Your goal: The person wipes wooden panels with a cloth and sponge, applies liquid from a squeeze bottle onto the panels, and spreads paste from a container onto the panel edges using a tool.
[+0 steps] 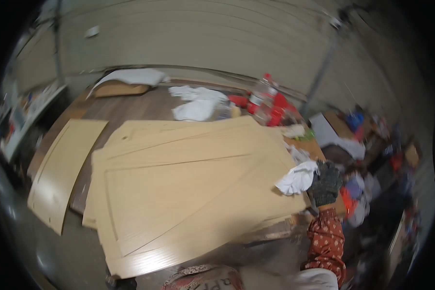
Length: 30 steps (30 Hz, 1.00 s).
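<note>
My right hand [326, 183], in a dark grey knitted glove, is closed on a crumpled white cloth [297, 178] at the right end of a stack of panels. The top panel [179, 203] is pale yellow with a wood-like grain and thin dark lines forming a frame pattern. Other panels of the same colour show beneath it, turned slightly out of line. At the lower edge, my left hand [123, 283] shows only as a dark gloved patch by the near left corner of the stack; its fingers are mostly hidden.
A separate pale panel [65, 174] overhangs the table's left side. Behind the stack lie white cloths [198, 102], a red-capped plastic bottle [263, 89] and red plastic wrapping [279, 110]. Cluttered bags and boxes [357, 193] stand at the right. A white shelf [31, 121] is far left.
</note>
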Each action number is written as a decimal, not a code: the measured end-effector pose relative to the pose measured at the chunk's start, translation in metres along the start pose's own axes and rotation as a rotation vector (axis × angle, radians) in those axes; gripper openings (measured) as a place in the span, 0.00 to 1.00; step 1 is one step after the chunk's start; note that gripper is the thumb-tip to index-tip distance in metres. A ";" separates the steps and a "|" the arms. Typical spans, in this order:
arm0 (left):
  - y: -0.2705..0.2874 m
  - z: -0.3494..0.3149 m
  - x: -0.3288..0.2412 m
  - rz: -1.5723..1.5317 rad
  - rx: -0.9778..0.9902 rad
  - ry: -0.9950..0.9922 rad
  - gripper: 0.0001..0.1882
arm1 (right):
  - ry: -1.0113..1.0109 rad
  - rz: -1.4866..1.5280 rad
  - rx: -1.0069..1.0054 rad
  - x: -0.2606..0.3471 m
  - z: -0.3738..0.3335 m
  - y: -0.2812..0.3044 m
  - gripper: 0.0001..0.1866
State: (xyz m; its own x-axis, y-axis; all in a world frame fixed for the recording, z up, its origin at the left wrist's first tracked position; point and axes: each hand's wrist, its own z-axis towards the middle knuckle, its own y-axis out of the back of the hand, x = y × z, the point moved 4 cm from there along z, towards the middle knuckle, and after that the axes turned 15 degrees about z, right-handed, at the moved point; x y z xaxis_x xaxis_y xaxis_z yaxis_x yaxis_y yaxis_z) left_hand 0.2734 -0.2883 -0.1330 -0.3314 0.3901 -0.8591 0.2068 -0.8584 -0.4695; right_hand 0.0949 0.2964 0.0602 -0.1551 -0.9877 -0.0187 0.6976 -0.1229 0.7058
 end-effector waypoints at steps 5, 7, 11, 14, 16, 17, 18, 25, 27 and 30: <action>-0.048 0.034 0.010 0.308 -0.171 0.113 0.29 | -0.201 0.207 -0.232 -0.103 -0.052 -0.005 0.20; -0.046 0.042 0.014 0.367 -0.249 0.101 0.29 | -0.309 0.833 -0.387 -0.094 -0.056 -0.010 0.20; -0.040 0.064 0.018 0.420 -0.347 0.053 0.29 | 0.008 1.311 -0.074 -0.003 -0.019 -0.040 0.28; -0.021 0.067 0.024 0.447 -0.468 0.009 0.30 | 0.336 0.784 0.320 0.083 0.009 -0.036 0.38; -0.006 0.070 0.026 0.460 -0.540 -0.024 0.30 | 0.349 0.906 0.356 0.075 0.014 -0.023 0.35; 0.004 0.066 0.026 0.465 -0.583 -0.043 0.30 | 0.361 0.944 0.278 0.055 0.018 -0.019 0.33; 0.013 0.063 0.021 0.480 -0.625 -0.068 0.30 | 0.301 1.022 0.167 0.027 0.021 -0.023 0.30; 0.077 0.035 0.008 0.518 -0.803 -0.188 0.30 | -0.116 0.804 0.134 -0.104 -0.018 -0.116 0.30; 0.096 0.031 0.012 0.524 -0.791 -0.235 0.30 | 0.002 0.706 0.213 -0.099 -0.019 -0.134 0.33; 0.094 0.028 0.000 0.518 -0.825 -0.238 0.30 | -0.074 0.613 0.354 -0.093 -0.025 -0.168 0.42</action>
State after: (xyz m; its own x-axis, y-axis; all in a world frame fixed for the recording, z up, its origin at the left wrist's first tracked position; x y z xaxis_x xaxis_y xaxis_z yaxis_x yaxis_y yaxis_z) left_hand 0.2674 -0.3779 -0.1712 -0.1768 -0.1207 -0.9768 0.9215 -0.3690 -0.1212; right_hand 0.0095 0.4066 -0.0748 0.1370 -0.8582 0.4948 0.4070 0.5041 0.7617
